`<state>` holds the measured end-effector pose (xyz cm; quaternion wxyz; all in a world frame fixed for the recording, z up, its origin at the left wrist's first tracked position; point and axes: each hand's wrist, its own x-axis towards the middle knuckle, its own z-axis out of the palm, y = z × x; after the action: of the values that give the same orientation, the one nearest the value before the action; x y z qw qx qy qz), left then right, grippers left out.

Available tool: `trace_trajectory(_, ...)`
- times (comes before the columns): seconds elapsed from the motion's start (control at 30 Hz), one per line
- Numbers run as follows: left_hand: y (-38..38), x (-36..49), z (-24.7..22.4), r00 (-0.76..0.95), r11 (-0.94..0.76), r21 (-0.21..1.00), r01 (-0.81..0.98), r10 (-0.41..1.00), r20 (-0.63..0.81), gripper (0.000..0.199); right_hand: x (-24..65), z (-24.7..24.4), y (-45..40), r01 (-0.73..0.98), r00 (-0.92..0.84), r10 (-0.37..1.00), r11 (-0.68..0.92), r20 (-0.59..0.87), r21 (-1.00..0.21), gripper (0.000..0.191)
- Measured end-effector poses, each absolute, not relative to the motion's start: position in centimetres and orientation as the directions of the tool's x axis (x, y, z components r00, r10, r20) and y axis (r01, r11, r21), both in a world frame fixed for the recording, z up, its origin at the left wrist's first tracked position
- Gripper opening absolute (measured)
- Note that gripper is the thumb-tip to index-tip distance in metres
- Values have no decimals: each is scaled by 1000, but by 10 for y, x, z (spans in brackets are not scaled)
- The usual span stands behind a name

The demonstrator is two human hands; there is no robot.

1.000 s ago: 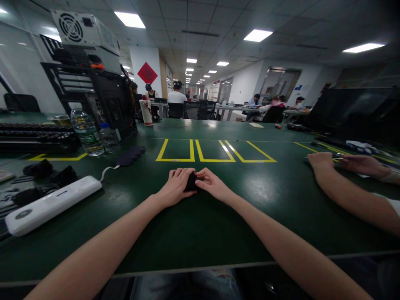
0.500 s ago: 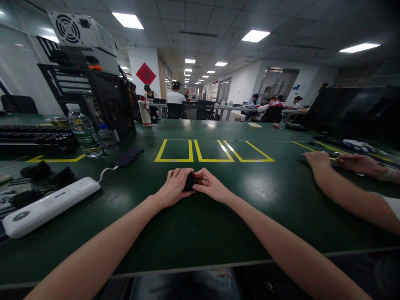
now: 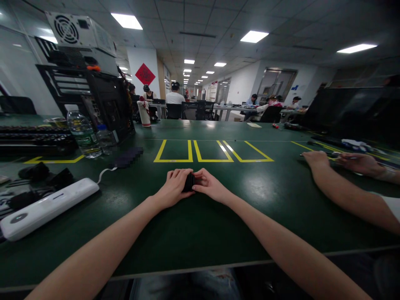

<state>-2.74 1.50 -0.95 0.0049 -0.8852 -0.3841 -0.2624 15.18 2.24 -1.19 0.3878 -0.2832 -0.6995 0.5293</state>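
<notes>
A small black object [image 3: 188, 183] is held between my two hands, low over the green table [image 3: 206, 233], just in front of the yellow tape outlines [image 3: 215, 161]. My left hand [image 3: 177, 186] wraps over its left side and top, fingers together. From the right, my right hand [image 3: 208, 185] pinches its edge with thumb and fingers. Much of the object is hidden by my fingers, so its exact shape cannot be made out.
At left are a white power strip [image 3: 51, 208], black parts [image 3: 34, 173], a water bottle [image 3: 83, 133] and a computer case [image 3: 109, 104]. On the right, another person's hands [image 3: 315, 160] hold a thin tool. A red-and-white bottle [image 3: 144, 112] stands farther back.
</notes>
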Motion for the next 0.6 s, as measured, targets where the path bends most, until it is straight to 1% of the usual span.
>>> trace_trajectory(0.03, 15, -27, -9, 573, -710, 197, 676, 675, 466, 56, 152, -11, 22, -17, -541, 803, 286, 249, -958, 34)
trace_trajectory(0.2, 14, -27, -8, 590, -725, 224, 652, 670, 451, 57, 151, -11, 24, 23, -508, 826, 297, 244, -955, 22)
trace_trajectory(0.4, 14, -27, -9, 582, -721, 239, 651, 676, 452, 58, 151, -11, 25, 47, -499, 846, 242, 187, -969, 29)
trace_trajectory(0.57, 15, -28, -9, 591, -729, 228, 645, 666, 456, 58, 152, -10, 21, 9, -536, 814, 268, 221, -963, 34)
trace_trajectory(0.6, 15, -28, -9, 591, -729, 226, 646, 665, 457, 58, 152, -10, 21, 15, -532, 816, 275, 225, -961, 33)
